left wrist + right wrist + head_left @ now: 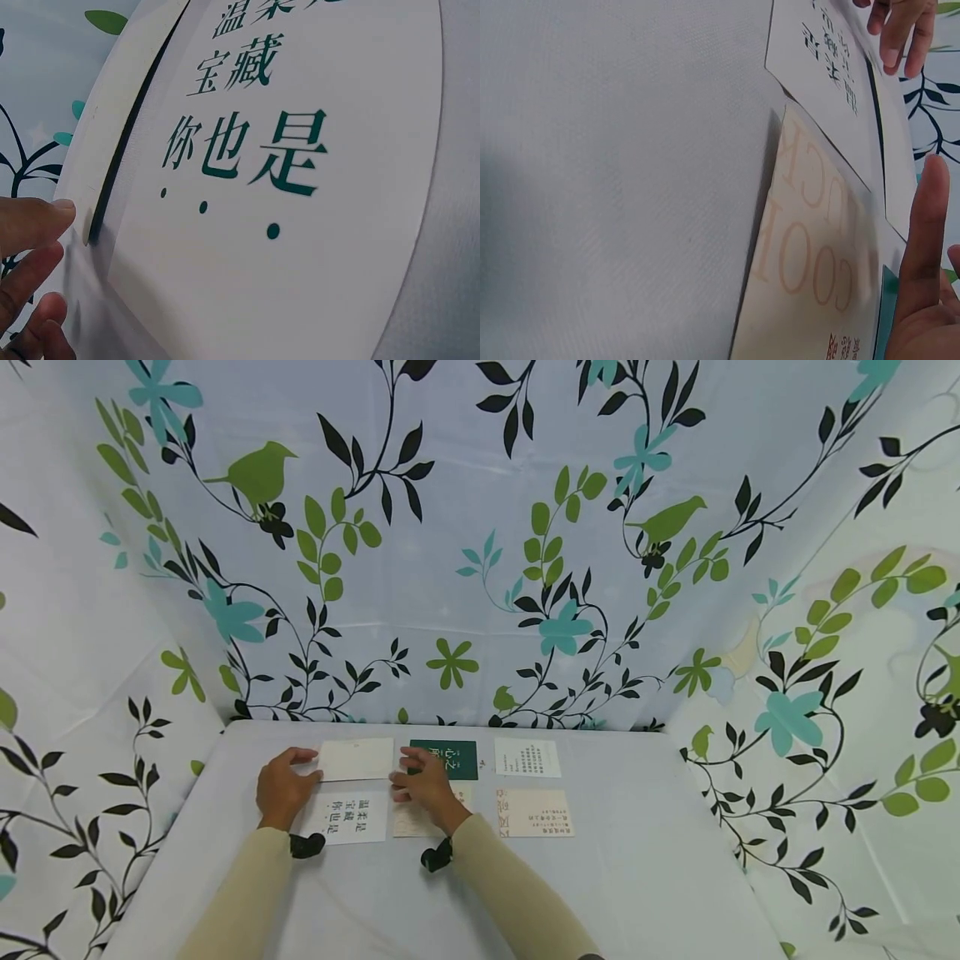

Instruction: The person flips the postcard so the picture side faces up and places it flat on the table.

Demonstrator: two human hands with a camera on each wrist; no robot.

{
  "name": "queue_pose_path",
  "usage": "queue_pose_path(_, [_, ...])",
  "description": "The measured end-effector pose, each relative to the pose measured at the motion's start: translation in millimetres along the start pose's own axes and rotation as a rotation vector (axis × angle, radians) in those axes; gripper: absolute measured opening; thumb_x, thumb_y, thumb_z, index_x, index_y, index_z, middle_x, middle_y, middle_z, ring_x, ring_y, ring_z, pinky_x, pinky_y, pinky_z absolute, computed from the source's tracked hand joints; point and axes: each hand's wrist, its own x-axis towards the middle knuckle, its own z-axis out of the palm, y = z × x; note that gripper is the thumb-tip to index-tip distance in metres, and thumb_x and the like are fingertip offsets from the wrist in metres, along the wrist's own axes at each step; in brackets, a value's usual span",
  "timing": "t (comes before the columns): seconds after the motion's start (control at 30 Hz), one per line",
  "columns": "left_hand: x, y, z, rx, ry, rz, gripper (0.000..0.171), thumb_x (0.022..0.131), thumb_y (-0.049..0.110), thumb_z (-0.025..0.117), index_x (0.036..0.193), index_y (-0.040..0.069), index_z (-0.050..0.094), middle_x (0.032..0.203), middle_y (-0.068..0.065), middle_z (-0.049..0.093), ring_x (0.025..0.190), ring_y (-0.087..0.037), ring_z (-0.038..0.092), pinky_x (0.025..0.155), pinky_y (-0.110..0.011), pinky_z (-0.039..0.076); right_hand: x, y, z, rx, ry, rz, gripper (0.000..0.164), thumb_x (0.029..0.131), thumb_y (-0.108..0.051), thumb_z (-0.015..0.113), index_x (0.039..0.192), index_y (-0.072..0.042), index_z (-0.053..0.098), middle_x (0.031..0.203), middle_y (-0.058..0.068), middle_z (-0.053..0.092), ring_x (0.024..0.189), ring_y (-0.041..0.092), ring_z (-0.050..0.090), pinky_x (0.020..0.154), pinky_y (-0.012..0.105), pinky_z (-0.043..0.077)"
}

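Observation:
A blank cream card [356, 760] lies at the back left of the white table, with a dark band along its near edge. At its left end is my left hand [287, 787], fingers loosely bent and nothing between them. By its right end my right hand [429, 783] reaches over a dark green card [459, 762] and partly hides it. One finger [928, 225] of that hand is straight in the right wrist view. In front of the blank card lies a white card with green characters [292, 154]. Under my right wrist is a cream card with "GOOD LUCK" lettering [802, 247].
To the right lie a white card with small text [527, 757] and a cream card with reddish print [535, 813]. A white cloth covers the table [637, 860]. Behind it hangs a curtain [450, 568] patterned with leaves, flowers and birds.

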Motion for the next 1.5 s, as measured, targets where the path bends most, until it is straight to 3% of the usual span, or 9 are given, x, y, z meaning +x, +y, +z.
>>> queue_pose_path(0.3, [-4.4,0.4,-0.5,-0.005,-0.014,0.017,0.04,0.092,0.004,0.077,0.131,0.003,0.068,0.14,-0.024,0.067,0.137,-0.047,0.051,0.116,-0.064,0.035,0,2,9,-0.018,-0.031,0.043,0.066,0.091,-0.008,0.082,0.151,-0.023,0.058,0.159,0.004,0.056,0.093,0.02,0.079,0.071,0.032,0.064])
queue_pose_path(0.63, [-1.9,-4.3,4.4,-0.017,-0.012,0.035,0.037,0.092,0.006,0.077,0.128,0.005,0.069,0.132,-0.023,0.072,0.134,-0.044,0.056,0.114,-0.061,0.038,-4,3,15,-0.034,-0.054,0.048,0.064,0.091,-0.01,0.083,0.149,-0.024,0.06,0.16,0.002,0.056,0.093,0.02,0.079,0.073,0.034,0.064])
queue_pose_path(0.87, [-4.8,-4.2,1.6,-0.023,0.001,0.059,0.034,0.092,0.006,0.077,0.126,0.004,0.071,0.124,-0.023,0.075,0.127,-0.045,0.061,0.107,-0.06,0.042,-5,3,12,0.008,-0.013,0.022,0.053,0.095,-0.013,0.08,0.145,-0.018,0.062,0.148,0.006,0.065,0.103,0.023,0.077,0.076,0.033,0.064])
queue_pose_path(1.03, [-6.2,-1.2,-2.5,-0.042,0.019,0.081,0.032,0.094,0.007,0.074,0.126,0.003,0.071,0.123,-0.023,0.075,0.123,-0.044,0.062,0.101,-0.059,0.043,-4,0,12,0.03,0.042,-0.023,0.043,0.096,-0.013,0.079,0.137,-0.015,0.067,0.137,0.006,0.071,0.103,0.017,0.075,0.084,0.041,0.064])
queue_pose_path(1.37, [-4.2,5.9,-5.4,-0.105,0.04,0.015,0.029,0.098,0.01,0.071,0.127,0.006,0.072,0.121,-0.021,0.076,0.113,-0.04,0.068,0.094,-0.049,0.044,-5,-1,10,0.088,0.118,-0.085,0.031,0.095,-0.005,0.078,0.125,-0.006,0.073,0.119,0.007,0.079,0.101,0.014,0.076,0.084,0.035,0.063])
queue_pose_path(1.5, [-3.1,7.9,-6.4,-0.13,0.055,0.008,0.029,0.099,0.01,0.07,0.127,0.006,0.072,0.12,-0.022,0.076,0.109,-0.039,0.069,0.09,-0.045,0.045,-4,-1,10,0.111,0.137,-0.072,0.03,0.093,-0.004,0.08,0.122,-0.007,0.074,0.112,0.004,0.08,0.097,0.014,0.076,0.083,0.033,0.063])
